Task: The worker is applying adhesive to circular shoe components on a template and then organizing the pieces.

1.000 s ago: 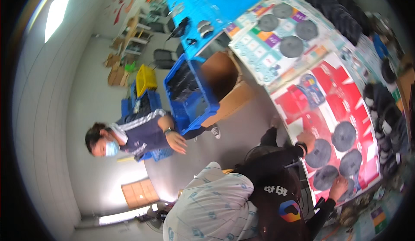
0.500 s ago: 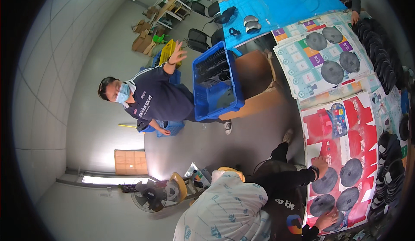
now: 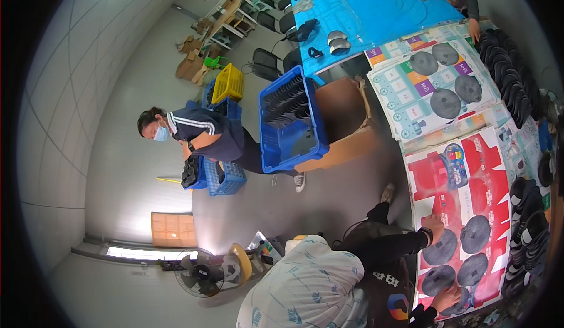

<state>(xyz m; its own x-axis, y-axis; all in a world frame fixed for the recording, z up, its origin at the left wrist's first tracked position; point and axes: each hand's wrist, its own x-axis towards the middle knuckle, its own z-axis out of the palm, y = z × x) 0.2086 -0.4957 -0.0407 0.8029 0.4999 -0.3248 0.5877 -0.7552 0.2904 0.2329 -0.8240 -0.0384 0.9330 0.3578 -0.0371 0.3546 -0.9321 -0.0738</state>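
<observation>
Neither of my own hands can be made out. At the lower right, a person in a white patterned top (image 3: 305, 281) with black sleeves leans over a red printed sheet (image 3: 432, 198) on the table. That person's watch-wearing hand (image 3: 433, 228) rests on the sheet, touching or close to a dark grey round disc (image 3: 440, 247). Their other hand (image 3: 448, 298) has its fingers on a disc (image 3: 458, 301) near the sheet's lower end. More discs (image 3: 476, 234) lie around them. Higher up, several discs (image 3: 445, 103) lie on a teal and white sheet (image 3: 405, 107).
Curved black pieces (image 3: 505, 75) are stacked along the table's right side. A blue crate (image 3: 294, 119) with black pieces stands beside an open carton (image 3: 346, 113). A masked person (image 3: 205, 137) stands at left, near a fan (image 3: 200, 272). Another person's hand (image 3: 474, 31) is at the upper right.
The standing person has lowered the raised arm and folded it to the chest, turning toward the left. The view has shifted slightly. Both hands over the red sheet look almost still.
</observation>
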